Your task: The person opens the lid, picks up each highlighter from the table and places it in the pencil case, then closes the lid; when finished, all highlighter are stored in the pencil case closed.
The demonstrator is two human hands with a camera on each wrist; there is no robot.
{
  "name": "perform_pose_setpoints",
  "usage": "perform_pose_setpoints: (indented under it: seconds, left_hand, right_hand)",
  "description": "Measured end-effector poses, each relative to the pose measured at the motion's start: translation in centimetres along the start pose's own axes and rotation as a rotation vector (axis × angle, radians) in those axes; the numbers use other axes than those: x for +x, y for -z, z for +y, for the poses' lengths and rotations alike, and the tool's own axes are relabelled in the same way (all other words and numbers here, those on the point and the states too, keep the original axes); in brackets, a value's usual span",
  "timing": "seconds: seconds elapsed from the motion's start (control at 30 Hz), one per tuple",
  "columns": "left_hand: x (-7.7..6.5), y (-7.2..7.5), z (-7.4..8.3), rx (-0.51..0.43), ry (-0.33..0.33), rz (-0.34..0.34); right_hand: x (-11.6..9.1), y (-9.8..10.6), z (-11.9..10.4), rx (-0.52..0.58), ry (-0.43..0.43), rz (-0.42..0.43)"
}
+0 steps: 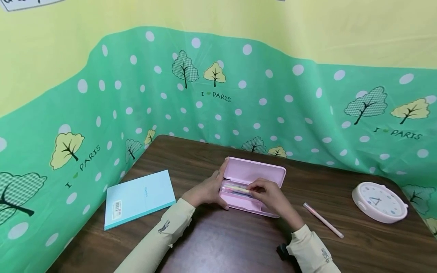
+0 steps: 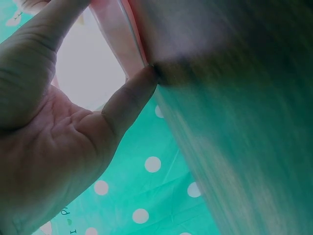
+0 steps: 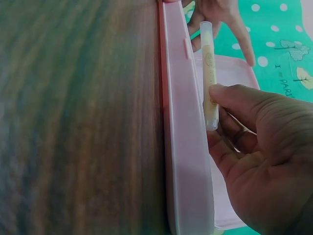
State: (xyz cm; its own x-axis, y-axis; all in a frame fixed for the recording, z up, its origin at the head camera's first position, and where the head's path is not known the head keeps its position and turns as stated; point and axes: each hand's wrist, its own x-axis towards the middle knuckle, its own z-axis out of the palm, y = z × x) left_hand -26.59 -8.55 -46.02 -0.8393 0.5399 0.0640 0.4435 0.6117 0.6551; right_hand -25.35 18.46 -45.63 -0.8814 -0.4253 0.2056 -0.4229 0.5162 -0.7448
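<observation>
A pink pencil case [image 1: 254, 170] lies with its lid raised near the middle of the table. My right hand [image 1: 269, 193] is over it and pinches a pale yellow marker pen [image 3: 209, 63] between thumb and fingers; the pen has clear ends. Under that pen, a clear compartment [image 1: 225, 185] shows inside the case, its contents partly hidden. At the case's left end is my left hand [image 1: 208, 189], spread wide. Its thumb [image 2: 132, 95] touches the front side, and a straight finger lies along the lid's left edge.
To the left lies a light blue notebook [image 1: 140, 199] with a barcode label. A pinkish marker pen [image 1: 322, 220] rests on the dark wooden table [image 1: 218, 242], right of the case. Farther right lies a round white clock [image 1: 379, 203]. Green and yellow patterned cloth [image 1: 218, 113] hangs behind.
</observation>
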Motion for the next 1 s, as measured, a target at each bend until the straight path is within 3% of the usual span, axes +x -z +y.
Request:
perform_pose_setpoints:
  seconds: [0.17, 0.33, 0.5, 0.63, 0.67, 0.77, 0.87, 0.9, 1.0]
  left_hand:
    - [0.0, 0.3, 0.4, -0.027, 0.015, -0.014]
    - [0.2, -0.2, -0.4, -0.014, -0.014, 0.005]
    - [0.0, 0.0, 0.3, -0.039, 0.006, -0.003]
    - [-0.2, 0.0, 0.6, -0.039, 0.012, -0.006]
    - [0.2, -0.4, -0.4, -0.022, -0.01, 0.003]
    - [0.2, -0.5, -0.4, -0.014, -0.017, 0.01]
    - [0.0, -0.2, 0.0, -0.026, -0.002, 0.0]
    - [-0.3, 0.2, 0.9, -0.041, 0.017, -0.008]
    - [0.0, 0.0, 0.1, -0.032, -0.008, -0.001]
  right_hand:
    - [0.1, -0.1, 0.3, -0.063, 0.049, 0.011]
    - [0.1, -0.3, 0.4, -0.131, 0.119, 0.028]
    - [-0.5, 0.4, 0.0, -0.164, 0.089, 0.095]
    - [-1.8, 1.7, 0.4, -0.189, 0.057, 0.158]
    - [-2.2, 2.2, 0.7, -0.197, 0.052, 0.176]
    - [-3.6, 3.5, 1.7, -0.23, 0.024, 0.231]
    - [-5.2, 5.0, 2.6, -0.262, -0.016, 0.285]
    - [-5.7, 5.4, 2.9, -0.271, -0.025, 0.303]
    - [-7.6, 6.5, 3.9, -0.294, -0.043, 0.355]
